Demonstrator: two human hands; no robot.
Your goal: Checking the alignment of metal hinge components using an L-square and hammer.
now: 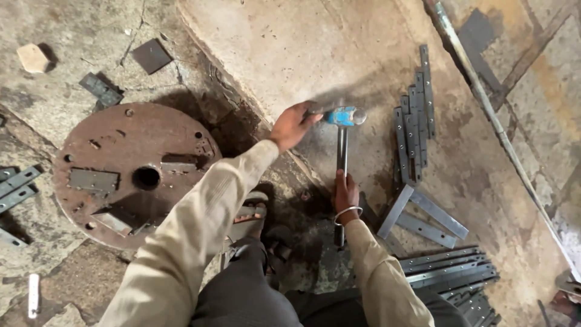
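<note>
right hand (346, 197) is gripping the handle of a blue-headed hammer (345, 116), fingers clamped round it. left hand (293, 125) is touching the head, fingers curled w/ it. flat steel bars (414, 121) are lying just right; rusty round plate (130, 172) is sitting left, bare concrete slab (290, 48) ahead.

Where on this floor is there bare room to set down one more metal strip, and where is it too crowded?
Bare room: the pale slab beyond the left hand, and the patch between the row of strips and the long rod. Crowded: the round rusty plate, covered with small pieces, and the stacked strips beside the right hand, which holds the hammer.
</note>
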